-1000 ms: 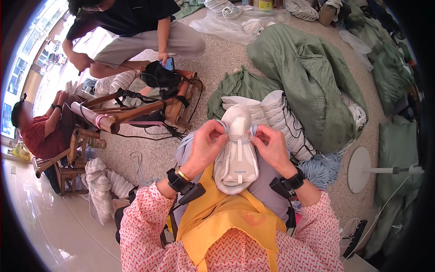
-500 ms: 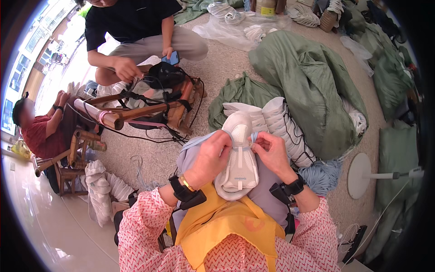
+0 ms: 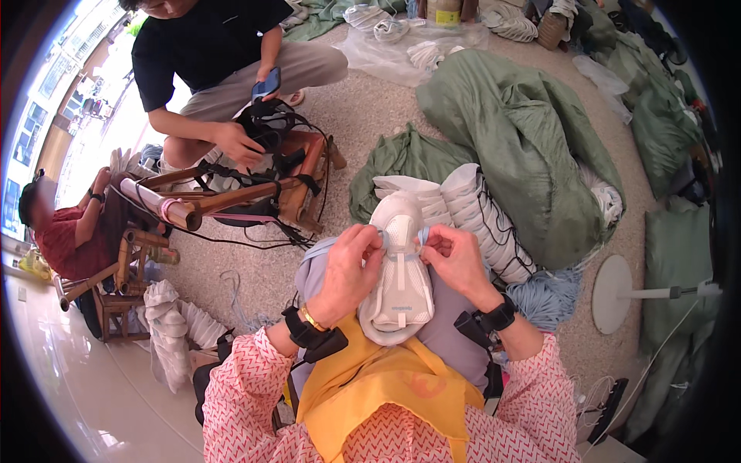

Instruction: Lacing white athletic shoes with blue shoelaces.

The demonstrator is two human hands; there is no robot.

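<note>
Across my lap lies a white mesh shoe upper (image 3: 397,297), its toe pointing away from me. A light blue shoelace (image 3: 423,234) runs across its throat, and more of the lace hangs over my left thigh. My left hand (image 3: 355,266) is at the upper's left edge, thumb and fingers pinched on the lace. On the opposite edge, my right hand (image 3: 454,261) pinches the lace between thumb and forefinger. A yellow apron (image 3: 378,386) covers my lap under the heel end.
Stacked white uppers (image 3: 482,220) tied with black cord lie ahead to the right, beside a large green sack (image 3: 517,147). A bundle of light blue laces (image 3: 544,297) is near my right knee. A bamboo chair (image 3: 301,185) stands ahead left; a person (image 3: 201,46) with a phone crouches behind it.
Both hands still pinch the lace; the right has moved in closer to the upper. The crouching person's phone has moved up and left, and their other hand reaches further over the chair.
</note>
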